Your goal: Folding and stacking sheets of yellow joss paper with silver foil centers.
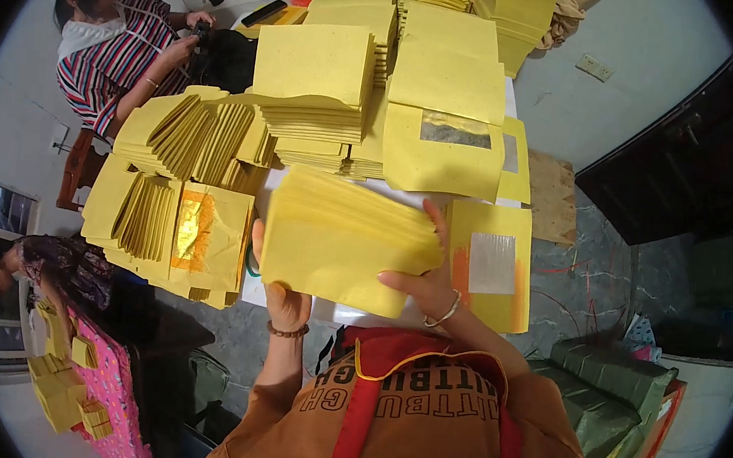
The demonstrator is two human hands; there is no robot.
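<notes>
Clearly parted, left fingers (258, 232) and right fingers (438, 226) grip a yellow stack (339, 248)

So the thing here is a chunky bundle of yellow paper sheets (342, 253), plain matte on the face that shows. It's roughly rectangular, longer side to side, and skewed a bit so the right end sits nearer the body. Along the far side you can see loads of thin layers, kinda staggered rather than squared up. It's held up in front of the torso, left hand (288, 307) at its near left corner, right hand (431, 287) gripping the right end, thumb on top.
</notes>
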